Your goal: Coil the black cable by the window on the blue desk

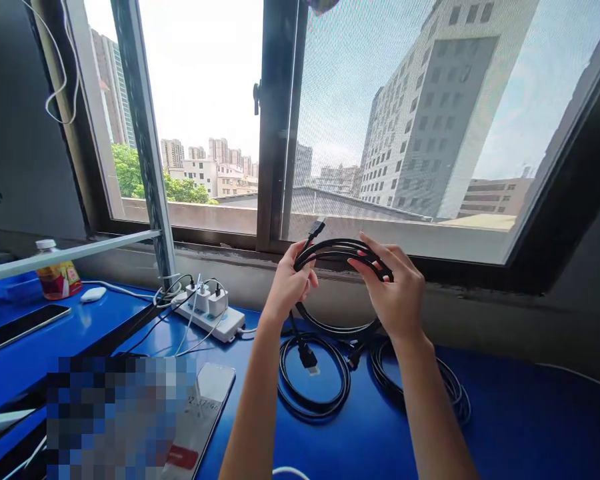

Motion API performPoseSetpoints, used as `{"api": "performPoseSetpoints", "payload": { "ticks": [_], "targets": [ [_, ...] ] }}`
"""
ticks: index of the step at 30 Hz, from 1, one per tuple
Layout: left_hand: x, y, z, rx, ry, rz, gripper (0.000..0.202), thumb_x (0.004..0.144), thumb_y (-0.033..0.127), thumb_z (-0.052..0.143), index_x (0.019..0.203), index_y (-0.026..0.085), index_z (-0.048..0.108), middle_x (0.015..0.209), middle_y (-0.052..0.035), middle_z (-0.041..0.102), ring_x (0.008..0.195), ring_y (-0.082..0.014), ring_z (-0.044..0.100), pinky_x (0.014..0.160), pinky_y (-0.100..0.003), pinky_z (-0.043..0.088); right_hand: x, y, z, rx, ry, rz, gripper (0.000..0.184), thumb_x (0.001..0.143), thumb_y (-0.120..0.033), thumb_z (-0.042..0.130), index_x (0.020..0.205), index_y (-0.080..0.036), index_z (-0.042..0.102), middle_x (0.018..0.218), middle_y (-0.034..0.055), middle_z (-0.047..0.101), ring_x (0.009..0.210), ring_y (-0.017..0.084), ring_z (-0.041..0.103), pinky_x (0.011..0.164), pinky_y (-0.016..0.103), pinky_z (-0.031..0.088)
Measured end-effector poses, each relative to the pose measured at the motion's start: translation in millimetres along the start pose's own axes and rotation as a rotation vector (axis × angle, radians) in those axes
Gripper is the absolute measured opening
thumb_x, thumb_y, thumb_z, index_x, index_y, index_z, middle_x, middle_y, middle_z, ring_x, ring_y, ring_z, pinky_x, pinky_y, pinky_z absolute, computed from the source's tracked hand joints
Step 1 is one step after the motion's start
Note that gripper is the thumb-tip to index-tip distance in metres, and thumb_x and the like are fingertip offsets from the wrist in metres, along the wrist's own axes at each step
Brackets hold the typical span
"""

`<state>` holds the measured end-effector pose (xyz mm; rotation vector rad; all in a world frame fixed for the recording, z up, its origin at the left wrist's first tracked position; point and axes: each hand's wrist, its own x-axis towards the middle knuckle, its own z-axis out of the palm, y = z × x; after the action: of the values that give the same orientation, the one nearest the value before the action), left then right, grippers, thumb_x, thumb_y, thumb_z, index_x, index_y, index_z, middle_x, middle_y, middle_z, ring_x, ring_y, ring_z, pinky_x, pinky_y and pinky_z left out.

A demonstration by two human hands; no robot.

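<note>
A black cable (337,244), wound into a loose coil, is held up above the blue table between both hands. My left hand (294,279) is closed round the coil's left side, and one plug (317,228) sticks up above its fingers. On the right side, my right hand (395,283) pinches the strands between thumb and fingers. Another plug (308,357) hangs below the left hand. Beneath the hands lie a coiled black cable (314,419) and, partly hidden by my right forearm, a second coiled cable (463,403).
A white power strip (230,327) with several chargers stands left of the hands. A phone (213,393) lies near the front, beside a blurred patch. Farther left are a bottle (57,277), another phone (23,327) and a metal post (153,133). A window (273,167) rises behind the table.
</note>
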<state>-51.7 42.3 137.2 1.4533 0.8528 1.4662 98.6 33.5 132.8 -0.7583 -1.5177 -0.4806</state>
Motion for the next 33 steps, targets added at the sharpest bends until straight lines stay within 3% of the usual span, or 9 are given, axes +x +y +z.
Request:
{"api": "performPoseSetpoints", "payload": {
  "ticks": [6, 13, 17, 21, 24, 27, 33],
  "targets": [
    [-1, -2, 1.0, 0.021, -0.002, -0.004, 0.057, 0.078, 0.031, 0.064, 0.128, 0.018, 0.042, 0.048, 0.0105, 0.047, 0.029, -0.0013, 0.033, 0.032, -0.012, 0.025, -4, 8, 3, -0.02, 0.02, 0.101, 0.036, 0.086, -0.047, 0.05, 0.088, -0.017, 0.07, 0.078, 0.0062, 0.068, 0.07, 0.017, 0.064, 0.059, 0.026, 0.048],
    [1, -7, 14.1, 0.022, -0.03, 0.167, 0.036, 0.087, 0.041, 0.047, 0.108, 0.014, 0.057, 0.056, 0.007, 0.047, 0.031, -0.0012, 0.034, 0.033, -0.015, 0.026, -6, 14, 4, -0.056, -0.011, 0.167, 0.051, 0.085, -0.06, 0.042, 0.082, -0.017, 0.069, 0.076, 0.0078, 0.068, 0.068, 0.02, 0.063, 0.058, 0.029, 0.047],
    [2, -11, 23.1, 0.047, -0.028, 0.258, 0.043, 0.085, 0.042, 0.048, 0.119, 0.016, 0.051, 0.05, 0.0081, 0.048, 0.032, -0.0027, 0.033, 0.035, -0.015, 0.025, -4, 17, -1, -0.018, -0.008, 0.167, 0.046, 0.084, -0.058, 0.045, 0.081, -0.018, 0.068, 0.076, 0.0062, 0.067, 0.069, 0.019, 0.063, 0.061, 0.029, 0.048],
    [2, -12, 25.5, 0.026, -0.062, 0.264, 0.049, 0.078, 0.056, 0.049, 0.097, 0.013, 0.063, 0.042, 0.0087, 0.038, 0.033, -0.0031, 0.028, 0.035, -0.016, 0.022, -1, 17, -6, -0.022, 0.034, 0.099, 0.038, 0.085, -0.052, 0.049, 0.085, -0.019, 0.067, 0.079, 0.0055, 0.065, 0.073, 0.018, 0.061, 0.062, 0.028, 0.048],
    [1, -7, 20.9, -0.043, -0.061, 0.227, 0.055, 0.068, 0.063, 0.055, 0.089, 0.013, 0.064, 0.043, 0.01, 0.03, 0.035, -0.0024, 0.022, 0.035, -0.017, 0.019, 0, 14, -7, -0.055, 0.078, 0.05, 0.039, 0.084, -0.052, 0.05, 0.1, -0.019, 0.064, 0.091, 0.0072, 0.062, 0.08, 0.017, 0.06, 0.061, 0.027, 0.048],
    [-2, 0, 12.1, -0.053, -0.062, 0.145, 0.056, 0.063, 0.065, 0.06, 0.084, 0.014, 0.063, 0.044, 0.0104, 0.027, 0.036, -0.0018, 0.02, 0.035, -0.017, 0.014, -1, 9, -4, -0.041, 0.006, 0.012, 0.039, 0.088, -0.049, 0.045, 0.112, -0.022, 0.06, 0.101, 0.0072, 0.061, 0.09, 0.018, 0.059, 0.066, 0.028, 0.049],
    [-3, 1, -2.7, 0.027, -0.063, 0.076, 0.051, 0.059, 0.066, 0.061, 0.059, 0.016, 0.048, 0.043, 0.0101, 0.025, 0.036, -0.0017, 0.021, 0.035, -0.018, 0.013, -7, 6, 6, 0.067, -0.249, 0.074, 0.041, 0.091, -0.049, 0.036, 0.112, -0.023, 0.061, 0.111, 0.0057, 0.061, 0.103, 0.019, 0.057, 0.081, 0.031, 0.048]
  ]
}}
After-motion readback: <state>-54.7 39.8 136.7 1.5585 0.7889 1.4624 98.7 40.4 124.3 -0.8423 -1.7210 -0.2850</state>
